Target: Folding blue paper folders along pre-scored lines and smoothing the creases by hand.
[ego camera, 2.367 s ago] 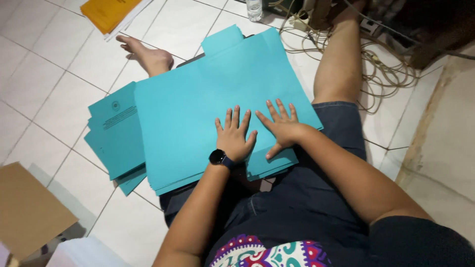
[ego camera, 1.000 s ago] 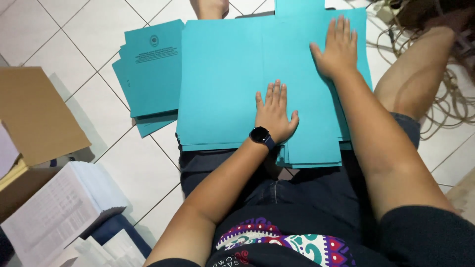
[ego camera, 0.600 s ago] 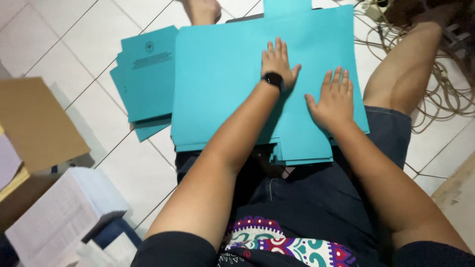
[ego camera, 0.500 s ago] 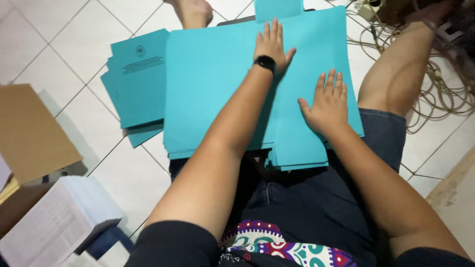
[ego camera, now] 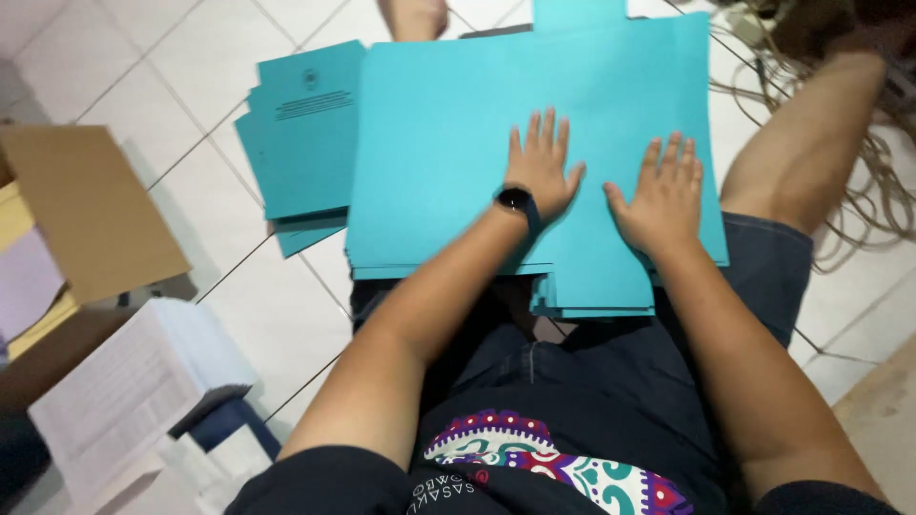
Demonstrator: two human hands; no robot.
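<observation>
A large stack of teal paper sheets (ego camera: 439, 143) lies across my lap and the tiled floor. My left hand (ego camera: 542, 164), with a black watch on the wrist, rests flat on the top sheet near its middle, fingers spread. My right hand (ego camera: 663, 195) lies flat beside it, close to the stack's right edge, fingers also spread. Neither hand grips anything. A second pile of teal printed covers (ego camera: 301, 133) sits partly under the stack's left side.
An open cardboard box (ego camera: 91, 205) stands at the left. Below it lie stacks of white printed paper (ego camera: 124, 381). A tangle of cables (ego camera: 859, 181) lies on the floor at the right, beyond my bent right leg (ego camera: 811, 143). My foot (ego camera: 415, 14) shows at the top.
My left hand has drawn back from the far top of the stack to its middle. My right hand stays flat near the right edge. The camera view shifted slightly.
</observation>
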